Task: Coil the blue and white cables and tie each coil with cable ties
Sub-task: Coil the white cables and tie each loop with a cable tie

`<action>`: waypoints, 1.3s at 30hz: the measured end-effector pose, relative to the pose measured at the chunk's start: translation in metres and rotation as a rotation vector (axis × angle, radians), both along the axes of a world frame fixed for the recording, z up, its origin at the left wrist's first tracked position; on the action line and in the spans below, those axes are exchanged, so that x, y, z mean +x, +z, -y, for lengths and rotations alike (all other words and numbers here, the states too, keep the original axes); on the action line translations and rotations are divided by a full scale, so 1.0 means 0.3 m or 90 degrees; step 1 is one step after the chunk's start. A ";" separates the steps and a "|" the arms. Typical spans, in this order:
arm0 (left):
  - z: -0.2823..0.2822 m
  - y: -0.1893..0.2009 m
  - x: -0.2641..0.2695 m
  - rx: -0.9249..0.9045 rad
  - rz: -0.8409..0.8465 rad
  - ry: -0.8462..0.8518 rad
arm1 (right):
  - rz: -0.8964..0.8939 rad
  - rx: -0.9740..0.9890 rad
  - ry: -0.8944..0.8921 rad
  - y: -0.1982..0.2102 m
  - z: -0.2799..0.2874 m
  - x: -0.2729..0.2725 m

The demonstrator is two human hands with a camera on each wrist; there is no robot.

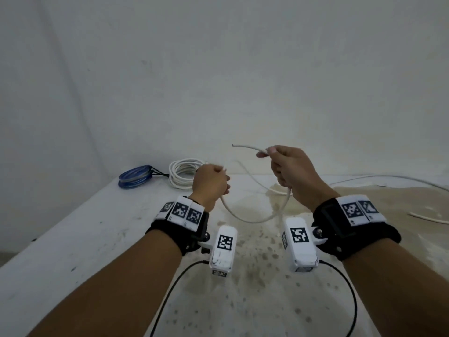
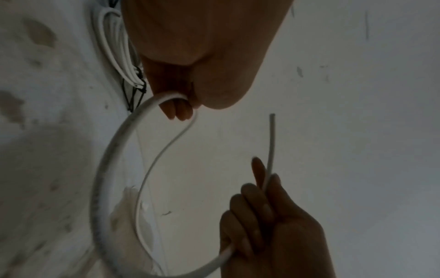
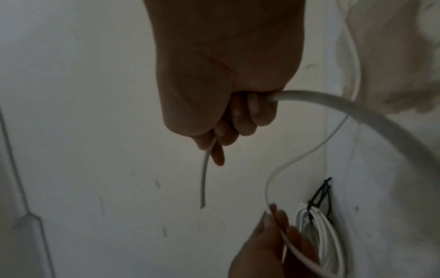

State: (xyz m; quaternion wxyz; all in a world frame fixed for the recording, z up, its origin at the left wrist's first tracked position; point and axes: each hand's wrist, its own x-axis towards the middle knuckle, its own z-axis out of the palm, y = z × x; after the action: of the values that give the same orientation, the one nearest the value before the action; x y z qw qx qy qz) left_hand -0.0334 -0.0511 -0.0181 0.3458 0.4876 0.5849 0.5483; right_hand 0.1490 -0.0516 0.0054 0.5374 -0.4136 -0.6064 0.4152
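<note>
1. Gripping the white cable in our right hand, fingers curled round it, we left its free end pointing toward ten o'clock.
2. Our left hand closed its grip on the same cable, whose slack hung in a loop between both hands above the bench.
3. At eleven o'clock lay a white coil already tied, with black cable ties showing.
4. At ten o'clock, just beside it, sat the blue coil.
</note>
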 end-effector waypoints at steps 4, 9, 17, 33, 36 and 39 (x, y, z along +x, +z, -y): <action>-0.064 0.044 0.005 0.119 -0.110 -0.094 | 0.131 0.058 -0.002 -0.009 -0.103 -0.103; -0.147 0.066 -0.008 0.136 -0.082 -0.107 | 0.139 0.100 -0.145 -0.047 -0.252 -0.143; -0.188 0.046 -0.049 0.099 -0.163 -0.147 | 0.053 0.048 -0.111 -0.050 -0.278 -0.081; -0.120 0.123 -0.048 0.127 -0.133 -0.149 | 0.105 0.067 -0.005 0.009 -0.219 -0.096; -0.121 0.132 -0.058 0.129 -0.126 -0.174 | 0.139 0.079 -0.006 0.020 -0.211 -0.097; -0.112 0.142 -0.061 0.133 -0.119 -0.208 | 0.155 0.086 0.009 0.028 -0.202 -0.104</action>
State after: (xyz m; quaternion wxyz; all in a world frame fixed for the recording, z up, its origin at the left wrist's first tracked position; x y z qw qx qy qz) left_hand -0.0516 -0.0176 0.0244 0.3219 0.6576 0.4679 0.4950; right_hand 0.1178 0.0089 0.0137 0.4839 -0.4196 -0.6963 0.3239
